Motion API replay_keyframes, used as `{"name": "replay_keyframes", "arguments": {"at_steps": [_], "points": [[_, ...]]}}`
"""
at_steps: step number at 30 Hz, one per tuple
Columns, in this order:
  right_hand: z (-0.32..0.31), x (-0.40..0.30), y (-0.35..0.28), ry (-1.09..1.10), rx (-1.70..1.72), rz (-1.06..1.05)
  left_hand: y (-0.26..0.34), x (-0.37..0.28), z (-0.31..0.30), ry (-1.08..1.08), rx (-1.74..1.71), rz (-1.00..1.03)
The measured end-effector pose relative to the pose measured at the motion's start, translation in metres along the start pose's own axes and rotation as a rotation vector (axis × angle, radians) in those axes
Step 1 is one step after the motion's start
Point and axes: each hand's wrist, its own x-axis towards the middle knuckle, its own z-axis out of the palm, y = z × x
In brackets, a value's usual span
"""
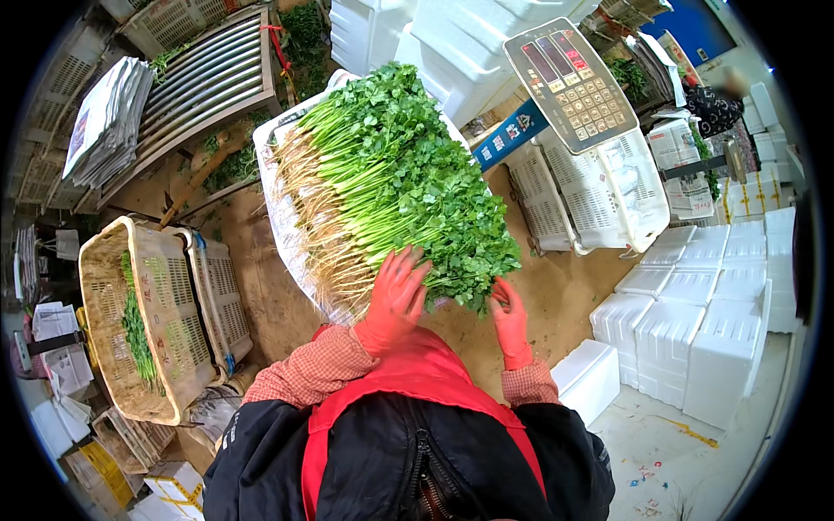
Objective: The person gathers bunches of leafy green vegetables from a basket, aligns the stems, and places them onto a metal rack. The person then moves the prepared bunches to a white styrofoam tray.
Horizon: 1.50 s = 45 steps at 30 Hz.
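Note:
A broad row of Chinese celery (391, 189), with pale roots on the left and leafy tops on the right, lies on a white-lined tray (280, 225) before me. My left hand (396, 296), in a reddish rubber glove, is spread with its fingers apart over the near stems. Beside the leaf tips at the near right corner is my right hand (510, 319), gloved alike, its fingers loosely bent and nothing seen in its grasp. Whether its fingertips touch the leaves is unclear. A weighing scale's keypad display (572, 84) stands on a blue post (511, 135) behind the tray.
White foam boxes (677, 325) are stacked at right, more (469, 49) beyond the tray. Plastic crates stand right (586, 189) and left, the left crate (169, 325) holding some greens. Newspapers (111, 124) lie on a slatted metal rack (208, 84). A person (713, 107) is at far right.

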Motion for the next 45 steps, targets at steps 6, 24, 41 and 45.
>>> {"name": "replay_keyframes", "arguments": {"at_steps": [6,24,41,45], "points": [[0.013,0.016,-0.001,0.284,-0.269,-0.352,-0.005,0.002,-0.001,0.002,0.149,-0.101],[0.142,0.157,0.035,0.263,-0.727,-0.425,-0.146,0.013,0.045,-0.086,0.565,-0.372],[0.11,0.179,0.032,-0.035,-0.515,-0.405,-0.16,0.014,0.013,0.283,0.229,-0.325],[0.042,0.183,-0.052,-0.032,-0.576,-0.268,-0.203,0.047,-0.075,0.559,0.127,-0.419]]}}
